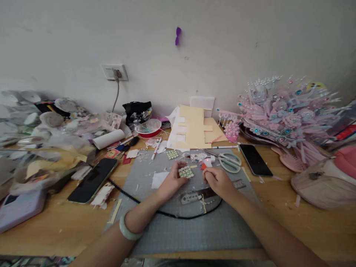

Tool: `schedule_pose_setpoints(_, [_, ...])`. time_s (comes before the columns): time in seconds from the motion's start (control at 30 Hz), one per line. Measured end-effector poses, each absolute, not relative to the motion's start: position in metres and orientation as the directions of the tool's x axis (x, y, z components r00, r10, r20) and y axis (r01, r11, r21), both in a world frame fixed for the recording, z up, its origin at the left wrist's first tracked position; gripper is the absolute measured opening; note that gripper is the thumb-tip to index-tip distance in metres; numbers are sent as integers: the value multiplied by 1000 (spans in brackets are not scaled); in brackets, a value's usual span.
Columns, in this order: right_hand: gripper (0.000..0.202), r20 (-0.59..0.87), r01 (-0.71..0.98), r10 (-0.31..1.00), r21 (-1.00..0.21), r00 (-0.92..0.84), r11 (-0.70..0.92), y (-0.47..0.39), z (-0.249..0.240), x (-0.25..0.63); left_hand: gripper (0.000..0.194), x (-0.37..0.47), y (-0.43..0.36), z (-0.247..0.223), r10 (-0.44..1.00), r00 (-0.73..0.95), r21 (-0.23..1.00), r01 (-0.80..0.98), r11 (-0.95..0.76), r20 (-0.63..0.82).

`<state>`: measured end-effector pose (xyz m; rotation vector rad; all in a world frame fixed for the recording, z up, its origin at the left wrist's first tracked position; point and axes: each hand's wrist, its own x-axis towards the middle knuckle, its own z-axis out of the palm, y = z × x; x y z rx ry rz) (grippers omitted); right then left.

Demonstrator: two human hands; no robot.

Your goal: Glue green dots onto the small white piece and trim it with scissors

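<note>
Over the grey cutting mat (178, 235), my left hand (172, 180) holds a small green-and-white patterned piece (185, 171) between thumb and fingers. A similar patterned piece (172, 154) lies farther back on the mat. My right hand (218, 180) is closed, its fingers curled just below a white and orange tool (208, 162) with a small red light; whether it grips something is hidden. A metal ruler (191, 197) lies below my hands, partly behind the right one. Green-handled scissors (230, 162) rest behind my right hand.
Phones lie left (93, 180) and right (256, 159). A black cable (178, 216) curves across the mat. Cream card sheets (191, 128) lean at the back. A pink beaded headpiece (286, 111) and a bag (322, 181) sit right; plastic-wrapped clutter (55, 155) covers the left.
</note>
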<state>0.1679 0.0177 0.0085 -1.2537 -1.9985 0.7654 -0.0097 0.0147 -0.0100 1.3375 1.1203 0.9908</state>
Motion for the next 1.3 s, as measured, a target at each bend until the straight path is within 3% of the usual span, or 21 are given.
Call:
schedule_pose_setpoints(0.1, [24,255,601,921,-701,-293,385,17,9,168,40,-11,15,-9,974,226,996,81,-32,13])
schedule_pose_setpoints(0.17, [21,271,615,917,-681,-292,397,18,9,167,35,-13,15,-7,972,224,971,208,-120,72])
schedule_pose_setpoints(0.3, [19,273,594,905,-685,-327,421,18,7,164,19,-15,11,-1,944,197,754,568,-329,263])
schedule_pose_setpoints(0.4, [23,268,566,888,-693,-373,446,17,6,162,15,-12,6,2,925,249,643,666,-379,287])
schedule_pose_setpoints(0.83, [18,176,507,917,-788,-357,349,15,4,158,8,-9,5,4,919,302,716,581,-387,252])
schedule_pose_setpoints(1.17, [13,114,552,908,-761,-404,341,17,8,162,8,-13,2,6,814,529,698,489,-523,240])
schedule_pose_setpoints(1.3, [16,95,545,904,-769,-417,332,19,9,163,10,-15,4,8,842,490,814,381,-439,225])
